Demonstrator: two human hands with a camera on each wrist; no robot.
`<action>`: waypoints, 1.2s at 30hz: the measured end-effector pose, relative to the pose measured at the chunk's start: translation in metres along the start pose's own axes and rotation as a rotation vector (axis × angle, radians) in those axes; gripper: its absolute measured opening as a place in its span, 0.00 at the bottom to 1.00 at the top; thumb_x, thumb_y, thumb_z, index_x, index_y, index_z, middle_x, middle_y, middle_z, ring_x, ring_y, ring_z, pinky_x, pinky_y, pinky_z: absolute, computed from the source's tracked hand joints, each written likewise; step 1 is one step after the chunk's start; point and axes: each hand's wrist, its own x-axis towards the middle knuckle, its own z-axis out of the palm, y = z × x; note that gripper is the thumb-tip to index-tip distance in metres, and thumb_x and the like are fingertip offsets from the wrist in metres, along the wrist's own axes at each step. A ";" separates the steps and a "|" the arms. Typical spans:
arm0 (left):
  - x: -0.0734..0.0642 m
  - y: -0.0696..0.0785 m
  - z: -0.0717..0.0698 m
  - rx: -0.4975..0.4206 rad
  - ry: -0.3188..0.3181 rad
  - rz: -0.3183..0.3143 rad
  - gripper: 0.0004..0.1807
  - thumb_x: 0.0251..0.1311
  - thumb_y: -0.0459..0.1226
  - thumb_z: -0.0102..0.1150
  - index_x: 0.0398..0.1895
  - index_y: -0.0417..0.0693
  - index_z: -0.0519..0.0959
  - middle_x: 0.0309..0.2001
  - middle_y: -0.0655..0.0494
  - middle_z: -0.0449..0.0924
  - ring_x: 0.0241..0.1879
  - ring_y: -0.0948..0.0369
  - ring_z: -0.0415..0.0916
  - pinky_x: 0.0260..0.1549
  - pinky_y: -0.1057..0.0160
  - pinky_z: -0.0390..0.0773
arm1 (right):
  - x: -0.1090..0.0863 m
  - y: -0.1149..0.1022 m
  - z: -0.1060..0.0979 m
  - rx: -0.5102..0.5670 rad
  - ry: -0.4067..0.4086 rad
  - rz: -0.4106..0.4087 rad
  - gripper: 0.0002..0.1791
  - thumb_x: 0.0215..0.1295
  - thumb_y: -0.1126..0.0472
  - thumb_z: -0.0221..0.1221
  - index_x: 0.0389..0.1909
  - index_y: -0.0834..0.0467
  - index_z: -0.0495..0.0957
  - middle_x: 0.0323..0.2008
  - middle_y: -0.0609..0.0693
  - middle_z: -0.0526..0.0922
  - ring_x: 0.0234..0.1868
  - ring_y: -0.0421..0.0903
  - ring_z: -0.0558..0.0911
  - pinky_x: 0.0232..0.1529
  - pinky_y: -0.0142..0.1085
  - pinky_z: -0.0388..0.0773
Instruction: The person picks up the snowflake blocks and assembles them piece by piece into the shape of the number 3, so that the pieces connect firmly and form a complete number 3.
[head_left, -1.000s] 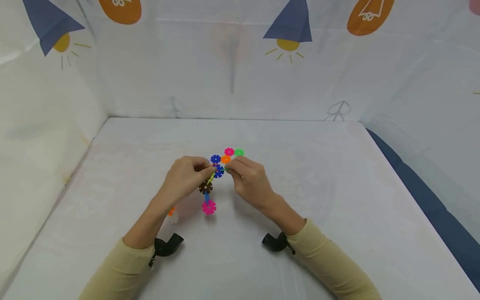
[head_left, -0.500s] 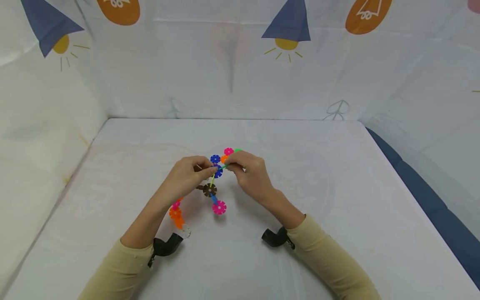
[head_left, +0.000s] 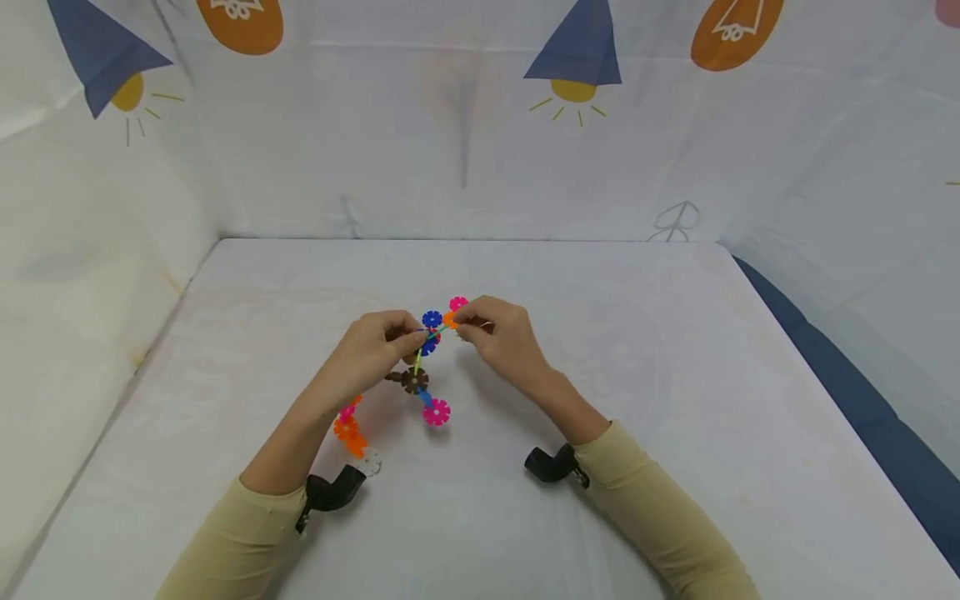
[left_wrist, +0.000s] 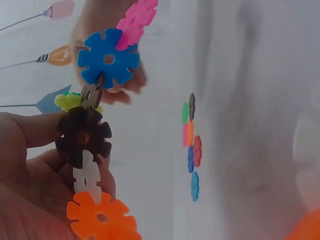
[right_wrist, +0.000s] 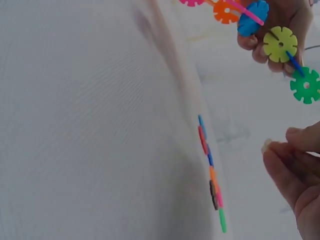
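My left hand (head_left: 378, 346) pinches a chain of interlocking snowflake discs near its yellow disc (right_wrist: 280, 44). A green disc (right_wrist: 306, 85) sticks out from that end, joined through a dark blue disc seen edge-on. From the grip hang brown discs (left_wrist: 84, 137), a blue disc (left_wrist: 108, 58) and a pink disc (head_left: 437, 412). Another branch runs through a white disc (left_wrist: 87, 182) to orange discs (left_wrist: 102, 217) and ends in a clear disc (head_left: 371, 462) by the left wrist. My right hand (head_left: 498, 337) is close to the green disc, fingers loosely bent, holding nothing in the right wrist view.
Several loose discs (left_wrist: 189, 132) lie beyond the hands on the white table (head_left: 637, 375), among them a pink disc (head_left: 458, 302) and a blue disc (head_left: 432, 319). White cloth walls (head_left: 375, 125) stand at the back and sides.
The chain's pink end has swung to the right, and its orange and clear end has come into sight beside the left wrist. My right hand has shifted slightly away, toward the loose discs.
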 end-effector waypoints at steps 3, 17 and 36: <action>-0.001 -0.001 -0.001 0.000 0.003 -0.017 0.12 0.72 0.47 0.53 0.41 0.50 0.80 0.36 0.51 0.81 0.43 0.49 0.77 0.36 0.61 0.74 | 0.001 0.009 0.003 -0.080 -0.048 0.092 0.05 0.62 0.68 0.66 0.38 0.62 0.85 0.36 0.50 0.87 0.37 0.43 0.85 0.42 0.33 0.85; -0.005 0.002 -0.002 -0.058 0.021 0.008 0.12 0.72 0.46 0.53 0.40 0.48 0.80 0.34 0.51 0.81 0.40 0.52 0.77 0.35 0.60 0.76 | 0.003 0.024 0.010 -0.412 -0.337 0.300 0.25 0.61 0.63 0.64 0.60 0.60 0.77 0.60 0.55 0.78 0.61 0.53 0.76 0.65 0.45 0.74; -0.005 0.006 0.001 -0.135 0.043 0.076 0.12 0.70 0.46 0.54 0.37 0.47 0.80 0.30 0.50 0.80 0.39 0.49 0.77 0.37 0.53 0.76 | 0.009 0.025 0.012 -0.407 -0.358 0.272 0.22 0.61 0.63 0.65 0.57 0.60 0.79 0.51 0.54 0.79 0.53 0.52 0.76 0.57 0.43 0.77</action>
